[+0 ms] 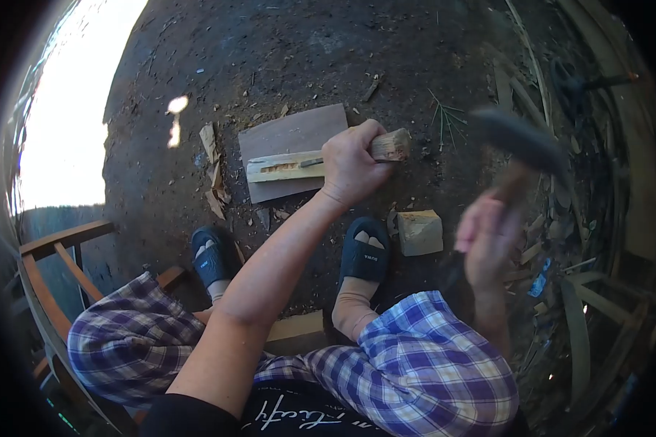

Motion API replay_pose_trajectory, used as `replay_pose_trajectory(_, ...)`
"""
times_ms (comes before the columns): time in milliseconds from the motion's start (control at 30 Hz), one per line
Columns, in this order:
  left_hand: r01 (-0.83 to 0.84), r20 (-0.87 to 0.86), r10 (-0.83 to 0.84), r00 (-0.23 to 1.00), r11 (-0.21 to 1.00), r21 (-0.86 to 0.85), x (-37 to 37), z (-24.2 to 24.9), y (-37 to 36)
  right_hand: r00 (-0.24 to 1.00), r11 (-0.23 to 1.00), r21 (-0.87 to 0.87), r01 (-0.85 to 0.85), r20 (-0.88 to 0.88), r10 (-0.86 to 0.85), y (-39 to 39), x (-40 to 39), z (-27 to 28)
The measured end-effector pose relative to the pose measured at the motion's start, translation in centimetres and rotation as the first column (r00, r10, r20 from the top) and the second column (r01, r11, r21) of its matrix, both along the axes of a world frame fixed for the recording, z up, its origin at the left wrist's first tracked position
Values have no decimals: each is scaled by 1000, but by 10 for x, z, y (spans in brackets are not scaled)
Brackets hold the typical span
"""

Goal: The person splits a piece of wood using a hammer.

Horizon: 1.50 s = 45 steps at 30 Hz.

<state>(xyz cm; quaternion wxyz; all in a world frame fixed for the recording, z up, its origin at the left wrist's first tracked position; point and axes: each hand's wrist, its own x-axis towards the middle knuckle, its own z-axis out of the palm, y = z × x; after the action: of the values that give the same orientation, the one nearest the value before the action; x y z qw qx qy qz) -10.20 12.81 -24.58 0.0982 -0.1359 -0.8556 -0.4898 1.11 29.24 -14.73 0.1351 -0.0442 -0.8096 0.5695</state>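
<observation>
While the person sits with both knees in plaid shorts (415, 364) spread over bare dirt ground (284, 51), the left hand (353, 164) is stretched forward and its fingers (368, 135) are clenched around a wooden handle (391, 145) whose cut end sticks out to the right of the fist. From the other side of the fist a thin dark blade (312, 162) runs left into a pale strip of wood (284, 167), which lies across a flat brown board (291, 135) on the ground. Raised off to the right, the right hand (486, 237) grasps the shaft of a hammer (521, 142), fingers closed on it; both are blurred, the dark head well above the hand. A pale wooden block (420, 232) sits on the ground just beside the right foot, between the two hands. Both feet wear dark slide sandals (364, 251). Wood chips (213, 171) are scattered left of the board. Bent wooden slats (579, 342) lie heaped at the far right, and a wooden chair frame (51, 251) shows at the left edge
</observation>
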Motion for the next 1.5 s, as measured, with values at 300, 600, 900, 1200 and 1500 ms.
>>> replay_pose_trajectory(300,5,54,-5,999,1000,-4,1,0,-9,990,949,-303,91,-76,-119,-14,-13,31)
replay_pose_trajectory(600,-23,34,21,999,998,57,-2,1,-23,976,988,-157,-5,213,39,-8,-11,25)
replay_pose_trajectory(900,-11,58,4,998,994,109,5,0,-34,921,995,1,-103,379,95,-22,-10,8)
replay_pose_trajectory(1200,-14,4,13,1000,997,82,-3,0,-37,888,983,84,-161,446,107,-31,-12,1)
replay_pose_trajectory(1500,-20,17,19,1000,995,101,3,2,-41,918,876,452,-171,395,-25,-29,-1,-24)
